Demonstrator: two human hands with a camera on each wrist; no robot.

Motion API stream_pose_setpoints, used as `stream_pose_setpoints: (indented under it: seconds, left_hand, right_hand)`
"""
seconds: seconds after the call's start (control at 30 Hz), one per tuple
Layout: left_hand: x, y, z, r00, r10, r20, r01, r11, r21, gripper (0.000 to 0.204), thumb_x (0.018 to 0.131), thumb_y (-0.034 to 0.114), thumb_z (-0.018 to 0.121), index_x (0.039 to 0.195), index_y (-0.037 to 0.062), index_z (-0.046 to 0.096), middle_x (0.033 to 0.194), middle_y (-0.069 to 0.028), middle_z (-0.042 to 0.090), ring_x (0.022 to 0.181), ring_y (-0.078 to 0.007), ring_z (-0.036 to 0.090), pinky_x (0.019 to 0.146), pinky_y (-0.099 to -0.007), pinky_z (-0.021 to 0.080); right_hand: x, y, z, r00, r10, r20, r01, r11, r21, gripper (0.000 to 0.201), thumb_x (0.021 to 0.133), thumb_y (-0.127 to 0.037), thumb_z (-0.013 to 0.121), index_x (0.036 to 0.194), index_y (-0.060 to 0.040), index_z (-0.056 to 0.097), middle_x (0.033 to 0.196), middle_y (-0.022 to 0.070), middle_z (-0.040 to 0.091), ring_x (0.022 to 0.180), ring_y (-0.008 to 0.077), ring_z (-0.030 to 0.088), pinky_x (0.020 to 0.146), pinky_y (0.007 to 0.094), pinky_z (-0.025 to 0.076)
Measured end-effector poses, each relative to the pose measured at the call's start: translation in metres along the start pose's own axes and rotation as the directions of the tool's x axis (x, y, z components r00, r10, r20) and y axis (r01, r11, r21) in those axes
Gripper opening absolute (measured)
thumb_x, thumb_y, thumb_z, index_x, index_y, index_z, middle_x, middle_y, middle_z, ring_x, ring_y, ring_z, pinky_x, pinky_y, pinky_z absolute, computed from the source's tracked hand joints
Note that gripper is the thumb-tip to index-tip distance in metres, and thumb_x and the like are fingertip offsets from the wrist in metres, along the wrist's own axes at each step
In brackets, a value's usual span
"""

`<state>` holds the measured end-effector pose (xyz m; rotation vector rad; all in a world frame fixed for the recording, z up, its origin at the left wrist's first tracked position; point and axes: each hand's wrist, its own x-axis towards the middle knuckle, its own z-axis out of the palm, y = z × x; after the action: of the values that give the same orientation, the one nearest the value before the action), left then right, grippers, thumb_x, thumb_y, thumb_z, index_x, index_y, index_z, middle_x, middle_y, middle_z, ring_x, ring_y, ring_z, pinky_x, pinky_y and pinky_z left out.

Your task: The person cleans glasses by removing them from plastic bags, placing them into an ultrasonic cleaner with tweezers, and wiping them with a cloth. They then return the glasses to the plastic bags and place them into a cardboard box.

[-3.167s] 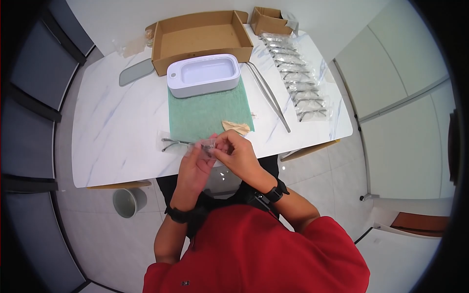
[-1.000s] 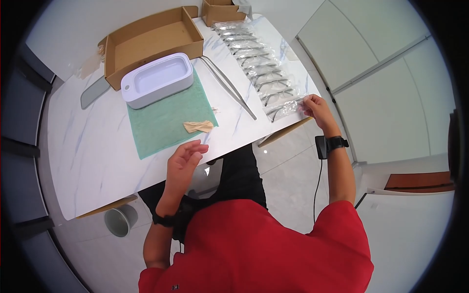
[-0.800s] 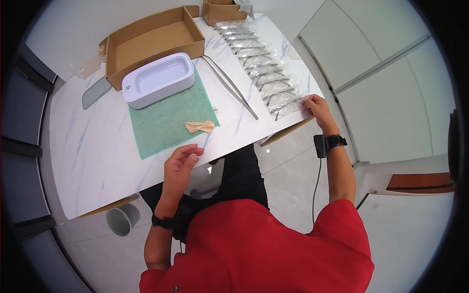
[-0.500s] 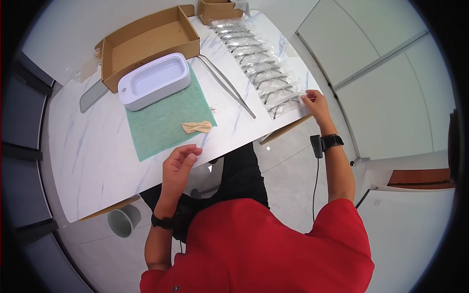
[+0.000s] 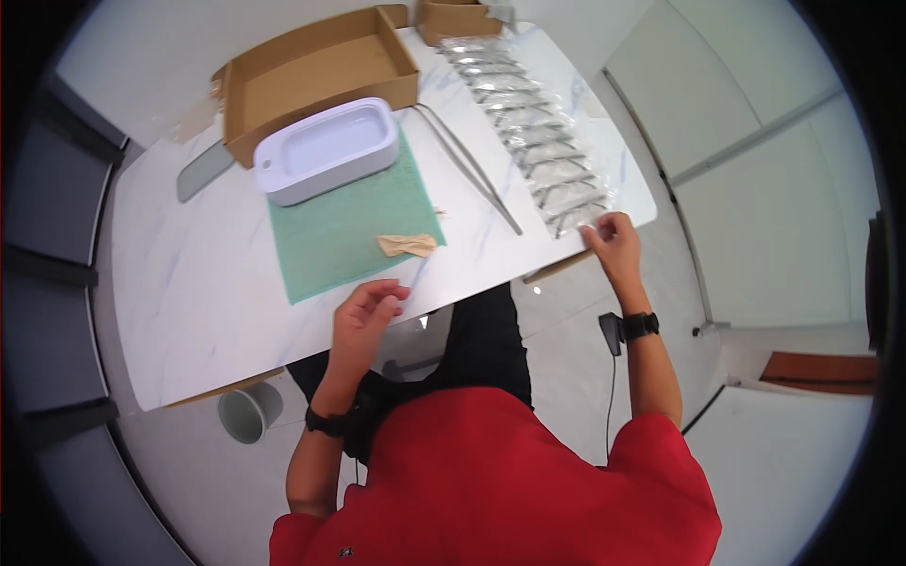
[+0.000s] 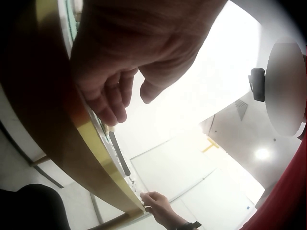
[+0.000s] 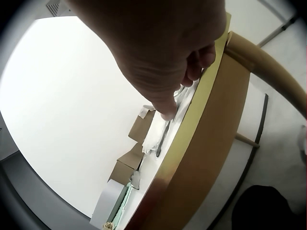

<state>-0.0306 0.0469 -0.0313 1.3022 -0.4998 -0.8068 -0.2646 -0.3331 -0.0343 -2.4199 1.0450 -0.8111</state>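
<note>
Over the table's front edge my left hand (image 5: 363,316) hovers with loosely bent fingers and nothing in them. In the left wrist view its thumb stands apart from the fingers. My right hand (image 5: 615,245) is at the right front edge, thumb and fingers spread apart, right beside the nearest bagged pair of glasses (image 5: 578,219). That pair lies flat at the near end of a row of several glasses in clear plastic bags (image 5: 533,123). Part of the row shows behind the right thumb (image 7: 168,111) in the right wrist view.
A white ultrasonic-cleaner-like basin (image 5: 326,156) stands on a green cloth (image 5: 349,236), with a crumpled beige cloth (image 5: 406,245) near its corner. Long metal tweezers (image 5: 472,174) lie between cloth and row. Behind are an open cardboard box (image 5: 311,80), a smaller carton (image 5: 460,21) and a grey lid (image 5: 205,172).
Both hands held a bagged pair of glasses at the front; it now lies at the row's near end. My right hand has let go of the bag and drawn back slightly; the left stays near.
</note>
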Motion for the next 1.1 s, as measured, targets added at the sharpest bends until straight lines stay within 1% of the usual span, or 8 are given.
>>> stream_pose_setpoints:
  seconds: [0.13,0.33,0.47,0.6,0.63,0.73,0.83,1.1]
  left_hand:
    - [-0.003,-0.003,0.0,1.0,0.004,-0.004,-0.004,1.0,-0.009,0.027,0.1,0.009,0.06,0.125,-0.0011,0.061,0.114,-0.0096,0.07,0.105,-0.0143,0.064,0.092,-0.0284,0.051]
    - [-0.015,0.01,-0.008,0.999,-0.044,-0.009,0.044,0.997,0.059,0.028,0.099,0.007,0.061,0.125,-0.0011,0.06,0.116,-0.0099,0.069,0.107,-0.0139,0.064,0.093,-0.0279,0.05]
    - [-0.026,0.028,-0.02,0.998,0.009,-0.058,-0.001,0.991,0.136,0.028,0.098,0.006,0.061,0.125,-0.0013,0.06,0.118,-0.0105,0.069,0.109,-0.0153,0.065,0.093,-0.0285,0.051]
    - [-0.037,0.035,-0.038,0.971,0.134,-0.2,-0.073,0.955,0.286,0.029,0.096,0.004,0.064,0.124,-0.0006,0.062,0.118,-0.0109,0.069,0.109,-0.0182,0.066,0.091,-0.0292,0.052]
    - [-0.039,0.037,-0.042,0.956,0.174,-0.237,-0.086,0.936,0.342,0.03,0.094,0.004,0.065,0.124,-0.0004,0.062,0.117,-0.0113,0.069,0.109,-0.0195,0.066,0.091,-0.0295,0.052]
    - [-0.041,0.045,-0.051,0.907,0.349,-0.237,-0.099,0.723,0.684,0.035,0.088,0.004,0.07,0.122,0.0,0.063,0.121,-0.0145,0.066,0.116,-0.028,0.063,0.095,-0.0357,0.052]
    - [-0.041,0.053,-0.056,0.854,0.518,-0.051,-0.157,0.349,0.924,0.044,0.083,0.008,0.074,0.124,0.0001,0.062,0.131,-0.0182,0.059,0.128,-0.0378,0.053,0.103,-0.0437,0.047]
    - [-0.026,0.041,-0.064,0.886,0.464,-0.016,-0.085,0.194,0.977,0.065,0.083,0.018,0.077,0.139,-0.0014,0.049,0.15,-0.0254,0.04,0.142,-0.0479,0.033,0.114,-0.0534,0.033]
  right_hand:
    - [0.002,0.004,0.003,0.997,-0.067,-0.027,0.068,0.997,0.037,0.028,0.078,-0.014,0.082,0.095,-0.0035,0.062,0.083,0.0062,0.061,0.067,0.0162,0.055,0.062,0.0302,0.047]
    - [-0.02,-0.067,-0.001,1.0,0.008,-0.027,0.002,0.934,0.357,0.022,0.084,-0.005,0.075,0.102,-0.0032,0.063,0.093,0.0034,0.059,0.07,0.0099,0.05,0.062,0.0243,0.043]
    - [-0.027,-0.114,0.018,0.98,-0.195,0.047,0.163,0.911,0.38,0.025,0.083,-0.003,0.074,0.106,-0.0035,0.063,0.098,0.0057,0.06,0.075,0.0125,0.055,0.06,0.0246,0.042]
    - [-0.014,-0.143,0.045,0.932,-0.361,0.018,0.347,0.909,0.232,0.03,0.08,-0.004,0.075,0.108,-0.0033,0.064,0.104,0.0132,0.062,0.087,0.0279,0.061,0.074,0.0365,0.05]
    - [-0.01,-0.149,0.052,0.91,-0.414,0.006,0.406,0.896,0.18,0.035,0.078,-0.005,0.076,0.111,-0.0021,0.064,0.108,0.0162,0.062,0.099,0.0352,0.06,0.086,0.0421,0.05]
    - [-0.001,-0.163,0.074,0.878,-0.479,0.011,0.476,0.876,0.075,0.04,0.077,-0.005,0.076,0.114,-0.0009,0.062,0.114,0.0169,0.061,0.106,0.0366,0.057,0.091,0.0435,0.048]
    - [0.005,-0.171,0.087,0.889,-0.45,0.087,0.451,0.893,0.015,0.045,0.077,-0.004,0.074,0.12,0.0007,0.06,0.122,0.0181,0.058,0.111,0.0377,0.055,0.095,0.0445,0.047]
    - [0.003,-0.16,0.09,0.926,-0.378,-0.011,0.377,0.92,0.106,0.045,0.076,0.001,0.071,0.12,-0.0016,0.062,0.126,0.0169,0.058,0.102,0.0333,0.059,0.087,0.044,0.05]
